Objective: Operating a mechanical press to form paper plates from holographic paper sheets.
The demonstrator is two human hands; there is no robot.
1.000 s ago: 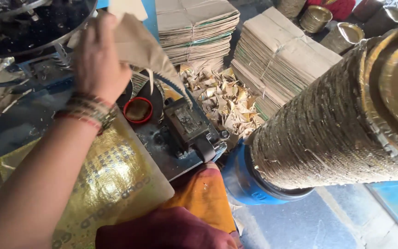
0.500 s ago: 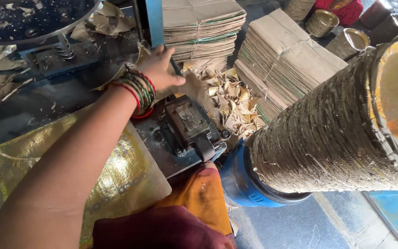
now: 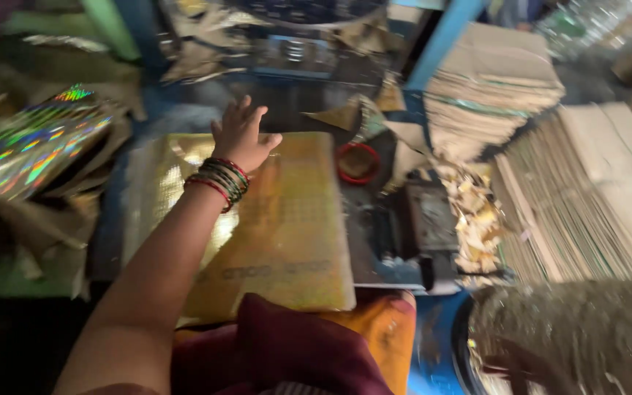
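Left hand [image 3: 241,139] stretched forward over the far end of the gold sheet [image 3: 287,234], fingers spread apart, palm down, gripping nothing. Hard to tell through the blur whether fingertips touch the foil or hover just above it. Red and green bangles [image 3: 219,181] stacked at the wrist, forearm running back toward the lower left corner.

Gold sheet lying flat on the blue bench [image 3: 374,241], near edge reaching the lap, over orange cloth [image 3: 382,336] and maroon cloth [image 3: 301,351]. Rainbow-sheen foil [image 3: 31,150] piled to the left, well apart from the hand. Small red ring [image 3: 358,162] just beyond the sheet's right far corner, beside brown paper scraps [image 3: 345,117]. Dark metal block [image 3: 433,219] right of the sheet, with a heap of pale offcuts [image 3: 477,219] next to it. Stacks of brown paper [image 3: 491,95] farther right, behind a blue post [image 3: 444,36].

Right hand [image 3: 517,366] low at the bottom right, dim and smeared, against a tall roll-like stack of pressed cups [image 3: 579,336]; looks curled on its lower edge, but grip cannot be told for sure.
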